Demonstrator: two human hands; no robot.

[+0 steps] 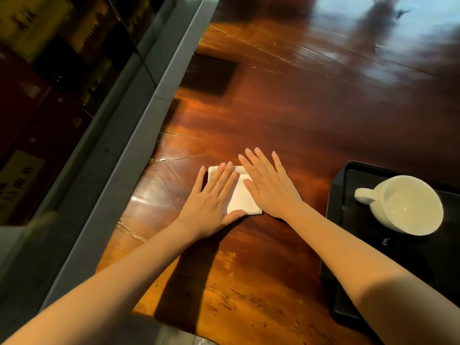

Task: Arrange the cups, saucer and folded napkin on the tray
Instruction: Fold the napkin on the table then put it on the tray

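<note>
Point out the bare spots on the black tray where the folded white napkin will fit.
The black rectangular tray is bare along its near half, between the white ceramic cup and the right forearm crossing it. The far left corner beside the cup's handle is tight. The folded white napkin lies on the wooden table under the left hand and right hand.

- Folded napkin (242, 195) lies on the wooden table (286, 115), under both flat hands.
- Tray (336, 195) sits to its right, well apart.
- Cup (408, 205) stands on the tray.
</note>
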